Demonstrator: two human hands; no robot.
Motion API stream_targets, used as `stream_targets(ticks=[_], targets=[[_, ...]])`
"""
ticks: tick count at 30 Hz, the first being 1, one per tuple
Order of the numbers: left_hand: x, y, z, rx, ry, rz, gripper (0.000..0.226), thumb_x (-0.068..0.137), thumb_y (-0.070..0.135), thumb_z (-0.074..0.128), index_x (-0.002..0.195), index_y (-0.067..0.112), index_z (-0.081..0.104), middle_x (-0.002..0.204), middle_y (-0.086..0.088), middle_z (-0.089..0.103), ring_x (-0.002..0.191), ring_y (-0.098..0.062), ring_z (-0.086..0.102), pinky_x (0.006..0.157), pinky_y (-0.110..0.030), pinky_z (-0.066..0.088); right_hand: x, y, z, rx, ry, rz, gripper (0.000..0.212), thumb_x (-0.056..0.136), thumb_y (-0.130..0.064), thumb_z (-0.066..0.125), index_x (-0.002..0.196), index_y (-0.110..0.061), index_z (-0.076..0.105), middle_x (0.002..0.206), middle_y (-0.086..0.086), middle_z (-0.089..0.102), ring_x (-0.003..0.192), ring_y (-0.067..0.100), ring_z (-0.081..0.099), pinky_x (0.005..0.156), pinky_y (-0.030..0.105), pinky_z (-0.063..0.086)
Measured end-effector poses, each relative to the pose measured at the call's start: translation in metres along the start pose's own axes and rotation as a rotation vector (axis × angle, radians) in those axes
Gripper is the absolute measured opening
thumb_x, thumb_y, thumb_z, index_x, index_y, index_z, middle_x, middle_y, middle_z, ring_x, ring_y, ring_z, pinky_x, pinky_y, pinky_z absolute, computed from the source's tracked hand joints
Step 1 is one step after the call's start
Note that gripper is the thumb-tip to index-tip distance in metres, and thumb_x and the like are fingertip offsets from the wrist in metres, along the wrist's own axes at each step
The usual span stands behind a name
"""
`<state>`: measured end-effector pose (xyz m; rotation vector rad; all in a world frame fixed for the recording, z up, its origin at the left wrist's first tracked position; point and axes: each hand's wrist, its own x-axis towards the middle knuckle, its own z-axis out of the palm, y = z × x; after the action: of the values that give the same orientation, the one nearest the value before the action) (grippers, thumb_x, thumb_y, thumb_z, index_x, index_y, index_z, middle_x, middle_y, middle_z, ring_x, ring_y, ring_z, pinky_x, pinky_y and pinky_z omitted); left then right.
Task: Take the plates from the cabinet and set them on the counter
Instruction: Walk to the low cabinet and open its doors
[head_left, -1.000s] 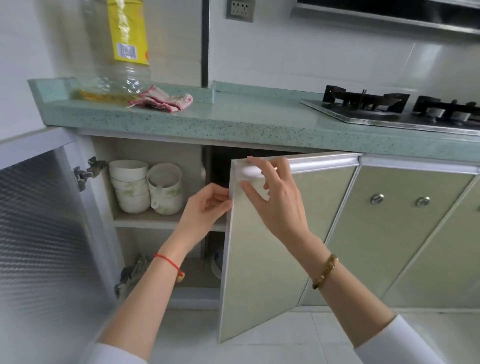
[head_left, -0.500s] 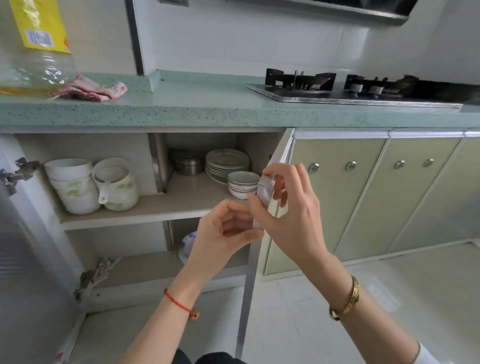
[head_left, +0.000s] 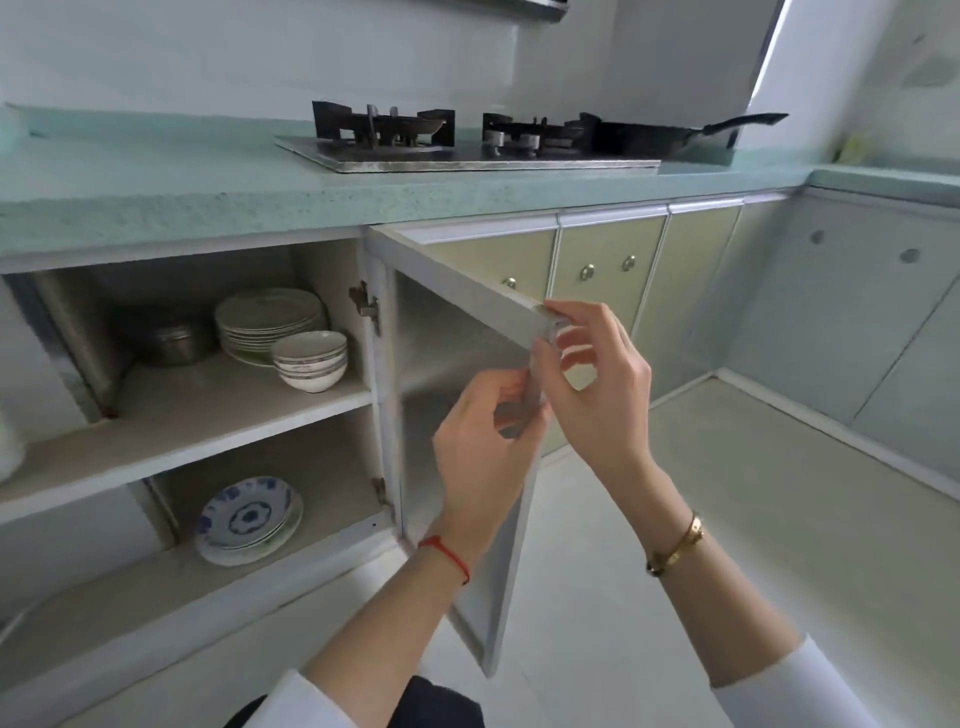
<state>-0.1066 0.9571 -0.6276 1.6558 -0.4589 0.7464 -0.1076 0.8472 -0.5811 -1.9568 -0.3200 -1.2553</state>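
Hidden or unclear: the left hand's (head_left: 483, 447) fingertips are behind the free edge of the cabinet door (head_left: 452, 364), so only knuckles and thumb show. The right hand's (head_left: 602, 384) palm faces away, with its fingers over the door's top outer corner. A white object (head_left: 8, 447), far to the left of both hands, is cut off by the frame edge and cannot be identified. A metal pot (head_left: 174, 338) sits in shadow at the back of the upper shelf (head_left: 208, 410) and is blurred. The plates in either stack cannot be counted. Hands: the left hand grips the door's free vertical edge, fingers curled round it. Just above it, the right hand pinches the top corner between thumb and fingers. The door stands swung wide open. Task items: a stack of plates (head_left: 270, 317) lies on the upper shelf, well to the left of the left hand and a little above it, untouched. Stacked bowls (head_left: 310, 358) stand just in front of that stack, on the side nearer the hands. The blue-patterned plates (head_left: 249, 519) lie on the lower shelf (head_left: 332, 467), below and left of the left hand, apart from it. The counter (head_left: 182, 192) runs above both hands. A stove (head_left: 467, 150) and pan (head_left: 675, 137) are on it, above the right hand.
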Motion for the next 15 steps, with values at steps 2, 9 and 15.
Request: stream_targets(ticks=[2, 9, 15], targets=[[0.004, 0.0, 0.02, 0.006, -0.008, -0.01, 0.018, 0.078, 0.017, 0.079, 0.094, 0.017, 0.071, 0.088, 0.009, 0.073, 0.076, -0.007, 0.07, 0.067, -0.03, 0.06, 0.007, 0.016, -0.009, -0.022, 0.006, -0.001, 0.026, 0.087, -0.014, 0.065, 0.113, -0.016, 0.064, 0.098, -0.008, 0.057, 0.076, 0.009, 0.062, 0.064, 0.014, 0.05], [0.006, -0.011, 0.049, 0.109, 0.04, 0.096, 0.02, 0.08, 0.024, 0.077, 0.096, 0.016, 0.067, 0.09, 0.01, 0.069, 0.075, -0.006, 0.065, 0.063, -0.031, 0.056, 0.018, 0.037, -0.02, -0.14, 0.011, -0.052, 0.027, 0.088, -0.019, 0.066, 0.115, -0.014, 0.065, 0.103, -0.006, 0.054, 0.085, 0.01, 0.057, 0.076, 0.022, 0.051], [0.018, -0.019, 0.018, 0.14, -0.133, 0.207, 0.044, 0.088, 0.057, 0.058, 0.108, 0.019, 0.067, 0.097, 0.013, 0.069, 0.079, -0.004, 0.065, 0.067, -0.03, 0.058, 0.018, 0.015, -0.012, -0.291, 0.14, -0.212, 0.03, 0.09, -0.022, 0.065, 0.118, -0.011, 0.066, 0.109, 0.006, 0.059, 0.103, 0.023, 0.051, 0.093, 0.038, 0.045]])
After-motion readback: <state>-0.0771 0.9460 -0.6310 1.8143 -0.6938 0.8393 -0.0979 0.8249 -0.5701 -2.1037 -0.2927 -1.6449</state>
